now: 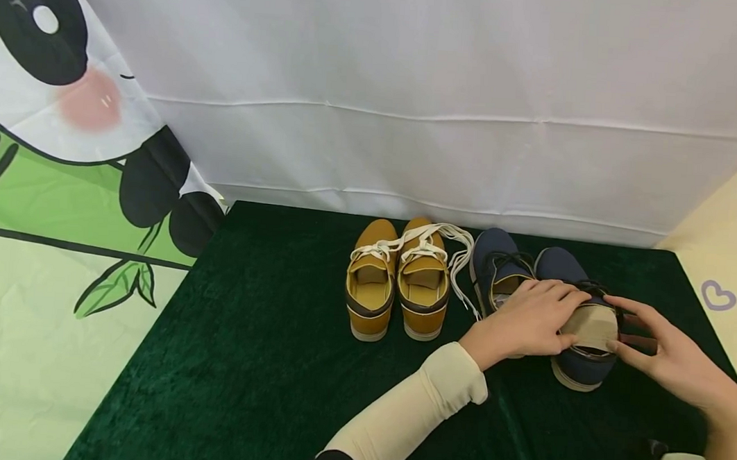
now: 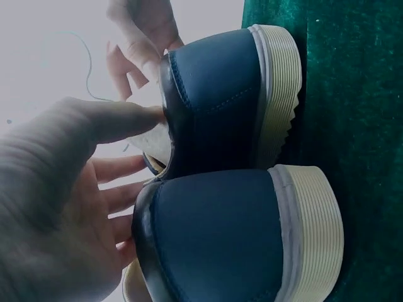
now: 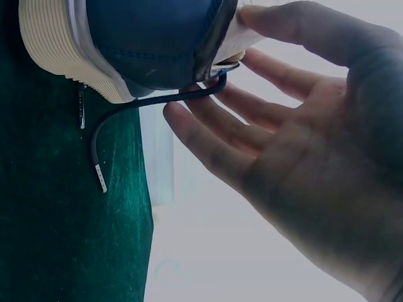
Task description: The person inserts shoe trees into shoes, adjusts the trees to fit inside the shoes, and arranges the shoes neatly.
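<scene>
In the head view, a navy shoe (image 1: 576,369) stands at the right, a flat beige insole-like piece (image 1: 591,326) over its opening. My left hand (image 1: 529,320) reaches across its left side, thumb on the beige piece and fingers near the laces. From the right, my right hand (image 1: 675,354) has its thumb and index finger at the piece's other edge. A dark lace (image 3: 170,97) crosses my right fingers in the right wrist view. The other navy shoe (image 2: 220,233) stands close beside, partly hidden by my left hand in the head view. How far the piece reaches inside is hidden.
A pair of mustard shoes (image 1: 368,320) stands left of the navy pair, their long white laces (image 1: 458,238) trailing between the pairs. Everything rests on a dark green cloth (image 1: 243,362). A white curtain (image 1: 410,149) hangs behind; printed panels stand at both sides.
</scene>
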Available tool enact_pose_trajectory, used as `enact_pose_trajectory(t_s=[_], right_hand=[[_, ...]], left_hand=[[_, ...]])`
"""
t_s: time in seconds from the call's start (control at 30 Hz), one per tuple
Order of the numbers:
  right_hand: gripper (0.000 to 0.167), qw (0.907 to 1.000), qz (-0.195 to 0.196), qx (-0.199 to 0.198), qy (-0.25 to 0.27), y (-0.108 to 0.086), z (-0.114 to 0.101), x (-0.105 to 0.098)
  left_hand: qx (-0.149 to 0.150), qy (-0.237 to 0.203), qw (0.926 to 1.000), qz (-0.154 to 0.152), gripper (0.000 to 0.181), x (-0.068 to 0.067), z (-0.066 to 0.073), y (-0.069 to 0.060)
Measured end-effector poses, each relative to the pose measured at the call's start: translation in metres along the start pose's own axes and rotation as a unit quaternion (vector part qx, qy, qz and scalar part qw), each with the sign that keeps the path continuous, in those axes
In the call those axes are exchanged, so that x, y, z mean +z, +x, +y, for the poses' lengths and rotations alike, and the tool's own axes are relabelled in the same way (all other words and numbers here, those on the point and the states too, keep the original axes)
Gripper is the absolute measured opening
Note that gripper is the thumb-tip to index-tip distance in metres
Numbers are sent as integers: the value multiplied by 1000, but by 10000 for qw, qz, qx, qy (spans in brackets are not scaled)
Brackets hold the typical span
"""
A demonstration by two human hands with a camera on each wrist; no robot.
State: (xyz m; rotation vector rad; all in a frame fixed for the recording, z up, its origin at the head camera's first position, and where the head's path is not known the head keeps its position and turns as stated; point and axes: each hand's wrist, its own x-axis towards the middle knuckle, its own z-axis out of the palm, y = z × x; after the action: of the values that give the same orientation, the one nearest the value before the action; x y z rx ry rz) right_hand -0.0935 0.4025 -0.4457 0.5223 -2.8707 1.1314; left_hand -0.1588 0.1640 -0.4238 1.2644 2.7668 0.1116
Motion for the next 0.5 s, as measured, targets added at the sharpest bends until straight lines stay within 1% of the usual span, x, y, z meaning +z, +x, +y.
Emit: enact_pose_trajectory(t_s=[0.1, 0.3, 0.43, 0.5], right_hand=[[73, 9999, 86, -28, -72, 1, -1, 1], [72, 9997, 163, -117, -153, 8, -4, 4], [74, 9994, 174, -152, -259, 11, -6, 5], [75, 9990, 193, -176, -353, 12, -6, 6]], left_hand=[[-91, 81, 9999, 25, 73, 1, 2, 0], [-396, 180, 9991, -1, 73, 1, 8, 2], [-574, 188, 9981, 91, 72, 3, 12, 3], [-678, 189, 9973, 190, 72, 4, 14, 3]])
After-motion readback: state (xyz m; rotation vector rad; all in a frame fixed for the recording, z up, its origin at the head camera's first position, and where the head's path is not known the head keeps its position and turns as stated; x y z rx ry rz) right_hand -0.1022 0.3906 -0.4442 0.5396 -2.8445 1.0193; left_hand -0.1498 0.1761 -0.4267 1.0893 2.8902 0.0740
